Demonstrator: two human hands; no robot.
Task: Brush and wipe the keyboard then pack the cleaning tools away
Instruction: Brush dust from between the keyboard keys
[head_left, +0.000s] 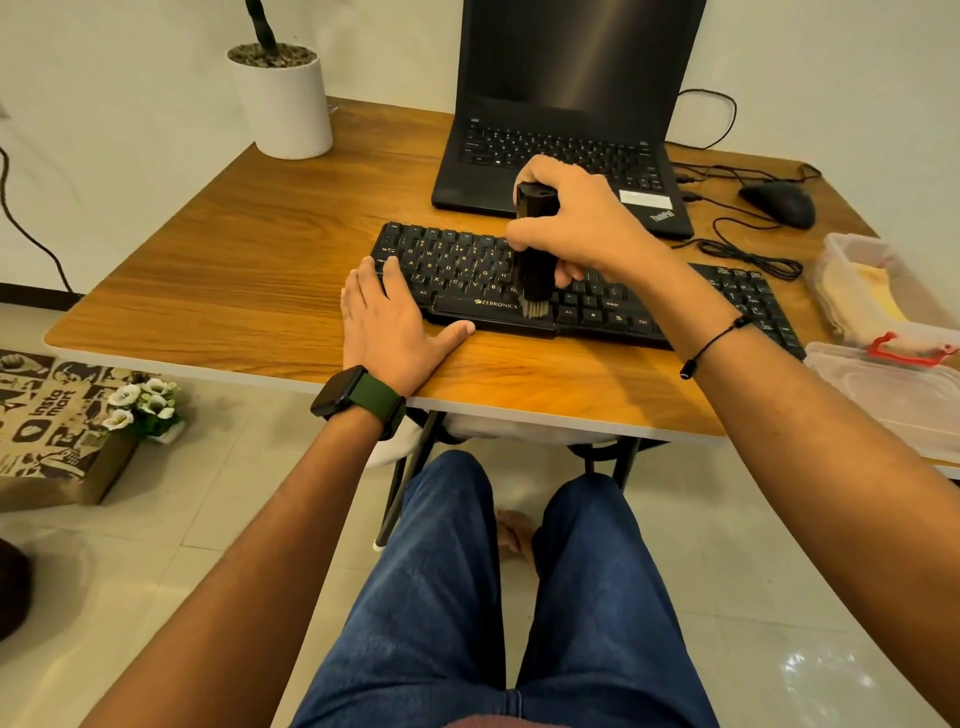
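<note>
Black Zebronics keyboard (582, 291) w/ gold legends on orange-brown woodgrain table (249, 249), black ThinkPad laptop (566, 130) at 12, white planter (285, 98) at 10, green watch strap (376, 395).

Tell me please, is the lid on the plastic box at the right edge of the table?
No, the plastic box stands open and its lid lies beside it.

You have one view only — a wide-angle camera on your head, looking forward and down. It faces the wall across the counter (260, 218), with the keyboard (467, 275) near mid-frame, close in. Your forearms enter from below; your knees and the floor fill the lower half — straight edges bow towards the frame borders.
</note>
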